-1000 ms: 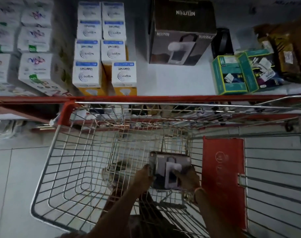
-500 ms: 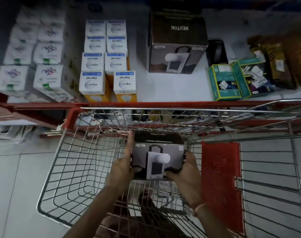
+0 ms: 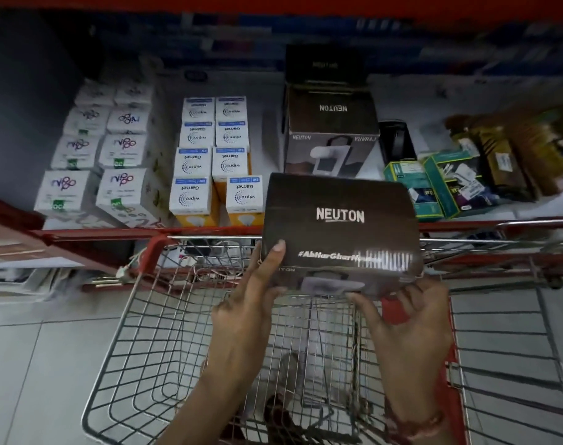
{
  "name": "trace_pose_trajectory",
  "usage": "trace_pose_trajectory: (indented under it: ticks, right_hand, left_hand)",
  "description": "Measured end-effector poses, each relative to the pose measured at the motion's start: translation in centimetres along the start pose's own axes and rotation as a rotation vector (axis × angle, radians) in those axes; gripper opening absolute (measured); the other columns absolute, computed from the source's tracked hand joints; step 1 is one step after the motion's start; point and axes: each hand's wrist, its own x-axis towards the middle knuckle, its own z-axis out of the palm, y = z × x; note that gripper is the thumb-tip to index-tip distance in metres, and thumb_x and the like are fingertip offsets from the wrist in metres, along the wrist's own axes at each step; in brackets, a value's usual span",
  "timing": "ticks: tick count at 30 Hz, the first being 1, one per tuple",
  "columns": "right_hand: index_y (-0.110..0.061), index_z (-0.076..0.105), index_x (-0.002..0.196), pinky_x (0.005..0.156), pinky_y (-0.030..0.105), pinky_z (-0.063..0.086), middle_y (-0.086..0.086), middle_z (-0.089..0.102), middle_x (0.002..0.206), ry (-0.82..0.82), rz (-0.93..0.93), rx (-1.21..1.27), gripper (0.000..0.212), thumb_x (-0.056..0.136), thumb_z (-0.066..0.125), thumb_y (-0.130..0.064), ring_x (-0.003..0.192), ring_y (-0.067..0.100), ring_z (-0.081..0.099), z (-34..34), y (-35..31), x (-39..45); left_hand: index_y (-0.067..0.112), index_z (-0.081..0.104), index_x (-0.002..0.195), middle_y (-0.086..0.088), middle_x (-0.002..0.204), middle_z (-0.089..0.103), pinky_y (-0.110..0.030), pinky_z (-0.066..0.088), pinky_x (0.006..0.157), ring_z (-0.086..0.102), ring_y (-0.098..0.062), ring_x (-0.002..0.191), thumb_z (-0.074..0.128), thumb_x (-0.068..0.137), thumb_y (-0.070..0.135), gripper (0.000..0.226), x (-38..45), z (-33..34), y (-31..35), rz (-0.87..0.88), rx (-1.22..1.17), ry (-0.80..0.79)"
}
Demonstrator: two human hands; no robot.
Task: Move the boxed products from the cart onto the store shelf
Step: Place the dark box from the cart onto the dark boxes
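Observation:
I hold a dark brown Neuton box (image 3: pixel 339 226) with both hands above the front rim of the wire cart (image 3: pixel 138 316). My left hand (image 3: pixel 251 303) grips its left side, index finger up along the edge. My right hand (image 3: pixel 411 326) supports its lower right corner from beneath. The box's top face with white lettering faces me. Straight beyond it on the white store shelf (image 3: pixel 270 146) stands another Neuton box (image 3: pixel 333 130), with a third dark box behind that one.
White Wipro bulb boxes (image 3: pixel 209 162) and white printed cartons (image 3: pixel 103 155) fill the shelf's left. Green boxes (image 3: pixel 434 184) and brown packets (image 3: pixel 514 149) lie on its right. The shelf's red edge (image 3: pixel 113 231) runs just past the cart. A red child-seat flap (image 3: pixel 395 311) hangs behind my right hand.
The box has risen out of the cart basket and gone forward to the cart's front rim, tilting so its top faces me. My view has lifted toward the shelf.

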Motion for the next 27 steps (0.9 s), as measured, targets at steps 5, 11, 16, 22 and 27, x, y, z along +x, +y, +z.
trace_pose_trajectory:
  ticks: [5, 11, 16, 22, 27]
  right_hand:
    - [-0.019, 0.045, 0.108, 0.088, 0.013, 0.05, 0.001, 0.056, 0.114, 0.098, -0.053, 0.074, 0.061, 0.061, 0.084, -0.023, 0.103, 0.011, 0.06, 0.9, -1.4, 4.8]
    - [-0.007, 0.044, 0.112, 0.089, 0.044, 0.055, 0.018, 0.059, 0.117, 0.161, -0.082, -0.138, 0.066, 0.063, 0.082, -0.03, 0.108, 0.03, 0.059, 4.9, 0.9, 11.3]
    - [-0.003, 0.046, 0.108, 0.083, 0.044, 0.055, 0.022, 0.061, 0.107, 0.092, -0.071, -0.327, 0.064, 0.061, 0.085, -0.022, 0.101, 0.035, 0.058, 6.4, 3.4, 11.5]
    - [-0.002, 0.049, 0.113, 0.086, 0.044, 0.051, 0.024, 0.06, 0.111, -0.004, 0.024, -0.496, 0.054, 0.072, 0.08, -0.019, 0.103, 0.037, 0.056, 6.8, 4.4, 11.6]
    - [-0.011, 0.049, 0.115, 0.082, 0.034, 0.053, 0.013, 0.055, 0.113, 0.173, -0.05, -0.272, 0.032, 0.087, 0.063, -0.019, 0.1, 0.025, 0.055, 9.4, -3.0, 6.4]
  left_hand:
    - [0.06, -0.007, 0.129, -0.023, 0.118, 0.063, -0.025, 0.053, 0.036, 0.067, -0.021, 0.05, 0.056, 0.084, 0.021, 0.087, 4.7, 0.4, 1.0, 0.056, -0.029, 0.142]
    - [0.057, -0.005, 0.128, -0.03, 0.113, 0.062, -0.046, 0.058, 0.044, 0.065, -0.036, 0.058, 0.058, 0.086, 0.003, 0.093, 10.6, 4.5, -1.5, -0.024, -0.035, 0.058]
    - [0.052, -0.009, 0.129, -0.024, 0.133, 0.049, -0.045, 0.06, 0.05, 0.064, -0.034, 0.058, 0.055, 0.085, -0.009, 0.099, 9.6, 6.8, -3.6, -0.115, 0.097, -0.112]
    - [0.038, -0.007, 0.138, -0.024, 0.127, 0.054, -0.045, 0.061, 0.064, 0.068, -0.034, 0.075, 0.054, 0.085, -0.008, 0.093, 9.1, 6.1, -4.1, -0.107, 0.232, -0.256]
    - [0.022, 0.028, 0.135, -0.022, 0.081, 0.067, -0.029, 0.054, 0.041, 0.057, -0.024, 0.046, 0.056, 0.087, -0.003, 0.061, 6.9, -2.5, -5.6, 0.027, 0.201, -0.059]
